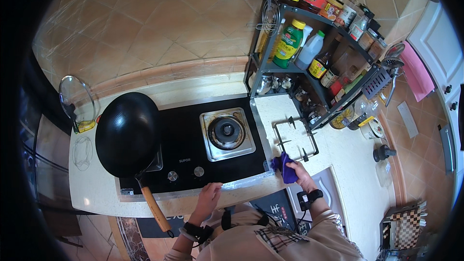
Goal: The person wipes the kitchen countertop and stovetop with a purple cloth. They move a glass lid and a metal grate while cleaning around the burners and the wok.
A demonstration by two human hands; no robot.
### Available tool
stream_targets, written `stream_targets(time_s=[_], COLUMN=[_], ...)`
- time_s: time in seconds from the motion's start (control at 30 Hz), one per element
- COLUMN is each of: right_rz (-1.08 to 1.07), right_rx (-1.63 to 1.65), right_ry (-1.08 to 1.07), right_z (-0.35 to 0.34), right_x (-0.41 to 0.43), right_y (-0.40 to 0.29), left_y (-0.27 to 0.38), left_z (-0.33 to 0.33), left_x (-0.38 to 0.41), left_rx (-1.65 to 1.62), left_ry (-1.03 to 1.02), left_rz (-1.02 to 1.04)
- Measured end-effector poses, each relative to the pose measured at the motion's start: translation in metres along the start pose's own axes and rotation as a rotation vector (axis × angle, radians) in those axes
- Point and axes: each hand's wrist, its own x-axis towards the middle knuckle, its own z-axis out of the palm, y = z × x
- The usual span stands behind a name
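Note:
My right hand (301, 176) grips a bunched purple cloth (288, 168) at the right front corner of the black gas hob (181, 134). Just behind the cloth, a square metal pan support (295, 138) lies on the pale counter. The right burner (227, 133), in its stained metal drip tray, has no support over it. My left hand (210, 197) is at the hob's front edge, fingers loosely curved, holding nothing. To its left, a black wok (127, 134) with a wooden handle (156, 208) covers most of the left burner.
A grey corner shelf (275, 67) holds bottles and jars at the back right. A glass lid (77, 96) stands against the wall at left, with a yellow packet near its base. Slotted utensils (377, 81) hang off the shelf's right side. A checkered container (406, 229) stands at far right.

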Motion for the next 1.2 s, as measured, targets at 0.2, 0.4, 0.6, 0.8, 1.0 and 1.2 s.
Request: stream_targets(time_s=[0.2, 0.4, 0.6, 0.8, 1.0, 1.2], right_rz=[-0.015, 0.128, 0.155, 0.097, -0.106, -0.182], right_rx=[0.512, 0.498, 0.348, 0.543, 0.55, 0.57], right_ry=[-0.211, -0.283, -0.314, -0.341, -0.255, -0.255], right_z=[0.0, -0.035, -0.089, -0.116, -0.104, -0.117], right_x=[-0.012, 0.006, -0.001, -0.002, 0.008, 0.015], right_y=[-0.02, -0.023, -0.049, -0.044, -0.026, -0.002], left_y=[0.006, 0.009, 0.006, 0.008, 0.03, 0.063], left_z=[0.007, 0.012, 0.018, 0.028, 0.044, 0.109], left_x=[0.018, 0.026, 0.028, 0.038, 0.064, 0.124], left_rx=[-0.012, 0.075, 0.051, 0.118, 0.051, -0.114], left_ry=[-0.051, -0.066, -0.092, -0.116, -0.257, -0.569], left_rz=[-0.031, -0.006, -0.062, -0.054, 0.014, 0.178])
